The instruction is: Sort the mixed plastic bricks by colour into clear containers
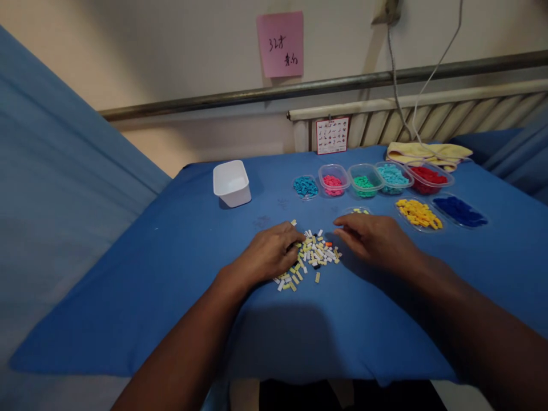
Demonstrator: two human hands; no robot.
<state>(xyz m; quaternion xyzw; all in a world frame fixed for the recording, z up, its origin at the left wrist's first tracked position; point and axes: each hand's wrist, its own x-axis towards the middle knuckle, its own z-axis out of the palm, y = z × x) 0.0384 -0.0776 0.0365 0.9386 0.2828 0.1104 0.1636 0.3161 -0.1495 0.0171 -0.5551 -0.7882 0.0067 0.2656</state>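
A loose pile of small building bricks [319, 251], mostly white and pale yellow with a few black and one orange, lies on the blue cloth. At the pile's left side is my left hand [274, 248], its fingers curled down among the bricks; whatever is between the fingertips is hidden. My right hand [377, 240] hovers to the right of the pile, thumb and forefinger apart, with nothing visible between them. Just behind it, partly covered by the hand, sits a shallow clear tub [360, 210] with some pale yellow bricks.
A white plastic bin [232, 182] stands at the back left. Several clear tubs hold sorted pieces, among them blue [305, 187], pink [333, 184], green [363, 185], red [428, 176] and yellow [418, 214]. A yellow cloth [428, 153] lies by the radiator [454, 105].
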